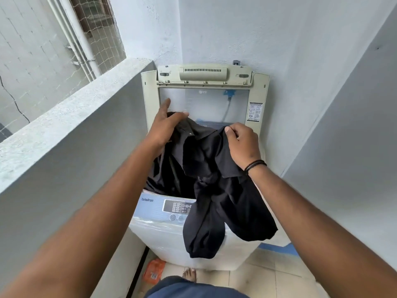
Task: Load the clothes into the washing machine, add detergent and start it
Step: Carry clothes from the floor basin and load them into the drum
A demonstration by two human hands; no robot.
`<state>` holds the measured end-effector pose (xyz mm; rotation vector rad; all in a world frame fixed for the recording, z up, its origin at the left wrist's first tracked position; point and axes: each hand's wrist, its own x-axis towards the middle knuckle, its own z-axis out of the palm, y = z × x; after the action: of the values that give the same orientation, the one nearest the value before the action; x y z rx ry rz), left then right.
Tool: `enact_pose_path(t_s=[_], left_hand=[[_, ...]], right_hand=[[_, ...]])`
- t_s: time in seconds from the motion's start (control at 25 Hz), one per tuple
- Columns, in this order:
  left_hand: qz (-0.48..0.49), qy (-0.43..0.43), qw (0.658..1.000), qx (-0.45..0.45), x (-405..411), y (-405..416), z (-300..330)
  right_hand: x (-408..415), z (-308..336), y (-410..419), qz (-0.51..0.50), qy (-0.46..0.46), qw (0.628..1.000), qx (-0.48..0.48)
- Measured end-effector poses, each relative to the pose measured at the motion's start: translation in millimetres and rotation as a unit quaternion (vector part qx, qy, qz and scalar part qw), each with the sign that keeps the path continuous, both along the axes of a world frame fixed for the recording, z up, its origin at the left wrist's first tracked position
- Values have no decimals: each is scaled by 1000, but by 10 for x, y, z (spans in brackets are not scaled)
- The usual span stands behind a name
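Note:
A top-loading washing machine [156, 229] stands in a corner with its lid [150, 100] raised against the wall. A black shirt [206, 168] hangs over the open tub, and its lower part drapes down across the control panel [171, 208]. My left hand [165, 125] holds the shirt's upper left edge, with the thumb over the cloth and the index finger stretched out. My right hand [242, 143] grips a bunched fold of the shirt at the upper right. The tub's inside is hidden by the shirt.
A low concrete parapet [71, 117] runs along the left, close to the machine. Plain walls close in behind and on the right. An orange packet [153, 271] lies on the tiled floor by the machine's left foot, near my bare foot [190, 274].

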<state>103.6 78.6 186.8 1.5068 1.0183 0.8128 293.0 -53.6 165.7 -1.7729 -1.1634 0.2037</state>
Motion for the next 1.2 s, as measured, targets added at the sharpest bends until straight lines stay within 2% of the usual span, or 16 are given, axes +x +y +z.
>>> enact_pose_path(t_s=[0.16, 0.32, 0.4, 0.48, 0.56, 0.6, 0.64, 0.68, 0.76, 0.8, 0.88, 0.92, 0.96, 1.04, 1.12, 1.2], left_hand=[[-66, 144, 987, 16, 99, 142, -216], [-37, 156, 987, 26, 97, 102, -761], [-85, 186, 979, -18, 41, 72, -981], [-203, 301, 930, -67, -10, -3, -1117], [-338, 461, 816, -83, -51, -149, -1251], [-376, 516, 767, -66, -41, -245, -1308], [-388, 555, 735, -24, -23, -332, -1384], [-382, 574, 724, 32, -6, -412, -1448], [-366, 562, 734, 107, 1, -488, -1541], [-370, 534, 754, 94, -7, -468, -1557], [-354, 426, 832, -21, -19, -364, -1513], [-314, 351, 878, -86, -10, -306, -1446], [-260, 275, 917, -125, 11, -218, -1365], [-143, 131, 973, -127, 72, -3, -1153], [-50, -9, 993, -104, 138, 210, -838], [-18, -100, 994, -51, 181, 394, -582]], right_hand=[[66, -80, 141, 74, 68, 986, -129], [145, -329, 137, 119, 32, 962, -244], [224, -484, 96, 128, -17, 920, -370], [222, -668, 38, 161, -50, 834, -525], [137, -858, -33, 180, -39, 754, -630], [78, -935, -62, 184, -40, 733, -653], [21, -1004, -76, 187, -49, 724, -662], [-16, -1063, -77, 187, -63, 725, -660], [-44, -1108, -33, 185, -71, 734, -650], [-31, -1103, 2, 187, -49, 739, -645], [33, -1027, 94, 180, 2, 771, -611], [67, -944, 142, 162, 26, 801, -575], [96, -843, 200, 138, 50, 838, -526], [113, -652, 334, 82, 130, 905, -397], [94, -513, 496, 31, 257, 940, -224], [66, -398, 645, -9, 338, 940, -36]])
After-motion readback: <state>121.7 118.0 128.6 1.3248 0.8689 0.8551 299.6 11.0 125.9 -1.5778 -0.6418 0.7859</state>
